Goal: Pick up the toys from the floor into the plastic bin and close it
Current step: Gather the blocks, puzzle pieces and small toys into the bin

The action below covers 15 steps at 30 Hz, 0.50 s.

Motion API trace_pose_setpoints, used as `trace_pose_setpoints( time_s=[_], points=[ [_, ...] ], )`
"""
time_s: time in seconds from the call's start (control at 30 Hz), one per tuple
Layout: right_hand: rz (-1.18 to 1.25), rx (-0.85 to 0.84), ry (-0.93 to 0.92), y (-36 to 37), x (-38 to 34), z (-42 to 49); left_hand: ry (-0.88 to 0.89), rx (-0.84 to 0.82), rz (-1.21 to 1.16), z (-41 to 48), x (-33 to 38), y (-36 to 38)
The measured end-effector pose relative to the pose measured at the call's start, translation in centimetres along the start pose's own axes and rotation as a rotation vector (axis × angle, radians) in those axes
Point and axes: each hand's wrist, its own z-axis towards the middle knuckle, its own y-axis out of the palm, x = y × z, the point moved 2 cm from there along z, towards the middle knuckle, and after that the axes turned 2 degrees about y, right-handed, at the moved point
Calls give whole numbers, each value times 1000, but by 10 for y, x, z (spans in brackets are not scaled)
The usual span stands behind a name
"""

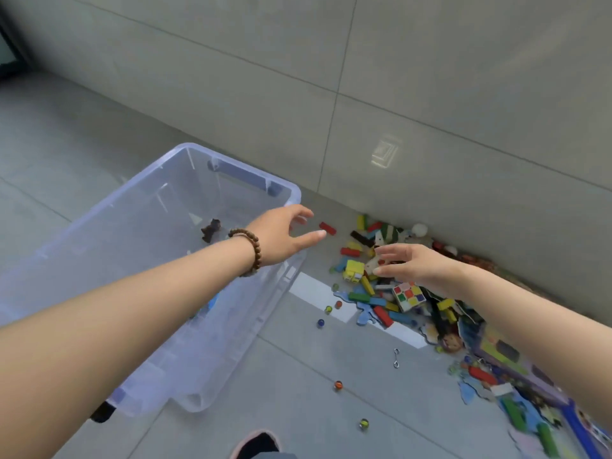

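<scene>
A clear plastic bin (165,207) stands open on the floor at the left, with a small brown toy animal (211,229) inside. My left hand (281,235), with a bead bracelet on its wrist, reaches past the bin's right rim, fingers apart and empty, close to a red block (327,227). My right hand (414,265) hovers open over a pile of coloured blocks (367,289) along the wall. A yellow cube toy (353,270) and a puzzle cube (409,295) lie just below it.
Marbles (338,385) are scattered on the grey tiles in front of the pile. Puzzle pieces and picture boards (516,385) spread to the lower right. A metal hook (396,358) lies nearby. The wall runs behind the pile. A shoe (258,443) shows at the bottom.
</scene>
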Motion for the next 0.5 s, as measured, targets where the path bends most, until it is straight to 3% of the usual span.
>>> trace_pose_setpoints(
  time_s=[0.1, 0.27, 0.37, 0.5],
  points=[
    [-142, 49, 57, -22, 57, 2, 42, -122, 107, 27, 28, 52],
    [-124, 138, 134, -30, 146, 25, -108, -321, 201, 74, 14, 153],
    [-89, 203, 139, -27, 187, 46, -160, -323, 136, 95, 2, 206],
    [-17, 405, 21, -28, 220, 66, -75, -308, 146, 114, 5, 267]
  ],
)
